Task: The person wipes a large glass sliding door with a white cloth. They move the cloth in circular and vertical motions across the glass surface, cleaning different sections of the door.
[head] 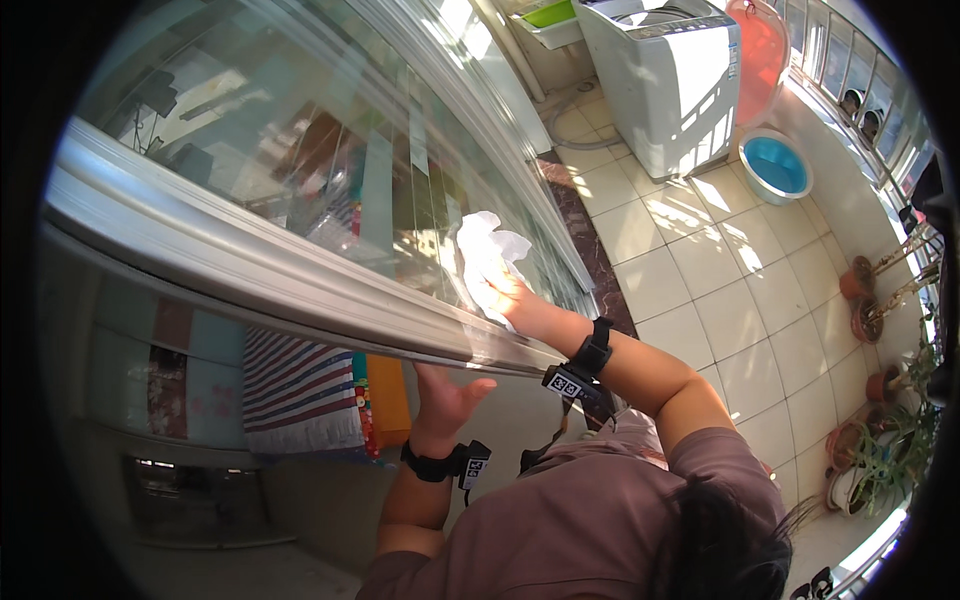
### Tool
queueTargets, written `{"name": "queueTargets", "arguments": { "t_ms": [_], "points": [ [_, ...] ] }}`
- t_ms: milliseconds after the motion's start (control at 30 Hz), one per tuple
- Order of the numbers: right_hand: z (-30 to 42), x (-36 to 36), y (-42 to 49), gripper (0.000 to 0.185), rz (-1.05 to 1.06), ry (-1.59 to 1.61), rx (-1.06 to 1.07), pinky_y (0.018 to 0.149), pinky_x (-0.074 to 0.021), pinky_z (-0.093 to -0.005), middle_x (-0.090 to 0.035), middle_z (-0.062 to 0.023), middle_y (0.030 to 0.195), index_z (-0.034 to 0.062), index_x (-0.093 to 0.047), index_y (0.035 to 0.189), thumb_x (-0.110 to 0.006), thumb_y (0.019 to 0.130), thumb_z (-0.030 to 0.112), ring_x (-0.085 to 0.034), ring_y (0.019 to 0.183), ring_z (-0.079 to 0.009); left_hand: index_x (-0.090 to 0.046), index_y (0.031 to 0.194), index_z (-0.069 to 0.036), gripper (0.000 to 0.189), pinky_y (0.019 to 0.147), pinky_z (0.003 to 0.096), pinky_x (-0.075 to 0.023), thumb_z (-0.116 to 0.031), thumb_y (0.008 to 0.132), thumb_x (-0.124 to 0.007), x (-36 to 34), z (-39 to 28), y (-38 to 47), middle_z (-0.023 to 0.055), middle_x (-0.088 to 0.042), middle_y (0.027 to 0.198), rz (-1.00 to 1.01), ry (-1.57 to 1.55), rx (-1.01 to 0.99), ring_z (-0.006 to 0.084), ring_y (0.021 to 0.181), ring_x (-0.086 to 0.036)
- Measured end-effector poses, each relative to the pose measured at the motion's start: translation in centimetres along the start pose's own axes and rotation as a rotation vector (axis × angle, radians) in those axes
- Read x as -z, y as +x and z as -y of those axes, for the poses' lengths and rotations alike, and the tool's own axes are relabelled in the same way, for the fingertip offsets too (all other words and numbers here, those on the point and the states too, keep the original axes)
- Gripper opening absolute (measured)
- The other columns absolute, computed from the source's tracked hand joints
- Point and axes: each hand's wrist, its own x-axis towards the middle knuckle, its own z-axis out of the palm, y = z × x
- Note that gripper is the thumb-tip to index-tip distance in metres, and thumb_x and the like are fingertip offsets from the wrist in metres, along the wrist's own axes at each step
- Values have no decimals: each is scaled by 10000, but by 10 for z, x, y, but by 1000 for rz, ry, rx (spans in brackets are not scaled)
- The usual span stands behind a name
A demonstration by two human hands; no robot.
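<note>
My right hand (510, 298) presses a crumpled white cloth or paper (480, 247) against the glass pane (420, 187) of a sliding door, close to the door's metal frame. My left hand (444, 394) is on the near side of the silver door frame (300, 270), with its thumb spread and its fingertips hidden behind the frame's edge; nothing shows in its palm. Each wrist wears a black strap with a small device.
A washing machine (667, 90), a blue basin (776, 166) and a red basin (759, 64) stand at the top right. Potted plants (892, 450) line the right wall. A dark stone threshold (592, 232) borders the tiled floor (720, 300). Striped fabric (300, 390) lies left.
</note>
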Motion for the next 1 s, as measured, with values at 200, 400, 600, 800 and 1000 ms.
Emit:
{"name": "queueTargets", "arguments": {
  "t_ms": [200,400,600,800,1000],
  "points": [
    [-42,-1,-23,408,169,-71,163,1005,-153,-462,-294,-213,1275,-6,-398,1184,-460,816,157,-238,1207,-370,-159,1308,35,870,1003,403,-219,-445,752,-626,31,23,-32,192,-277,1296,11,177,159,278,1206,-288],
    [-114,-32,-101,573,-67,488,-735,1061,-31,-338,11,-127,1439,41,-35,1373,-314,916,247,29,1329,-251,-199,1311,-3,709,1018,412,-218,-319,804,-580,59,34,-51,183,-216,1346,-94,365,179,297,1250,-238],
    [-95,-16,-116,630,96,377,-656,1063,-25,-317,17,-140,1434,-3,9,1360,-308,919,316,22,1326,-241,-225,1305,-22,636,1029,411,-219,-270,818,-551,66,32,-67,172,-204,1362,-133,422,230,303,1262,-226],
    [-44,2,-41,632,231,226,-148,1056,17,-361,64,-157,1432,2,2,1363,-274,921,360,85,1322,-281,-237,1300,-23,617,1032,410,-210,-242,813,-546,66,33,-76,167,-218,1358,-151,421,272,306,1263,-225],
    [-107,-8,-129,631,150,259,-357,1055,31,-356,72,-134,1438,50,40,1371,-307,913,312,97,1322,-269,-253,1294,-21,616,1036,403,-196,-240,805,-555,72,34,-74,158,-244,1348,-101,459,293,300,1263,-222]
  ]
}}
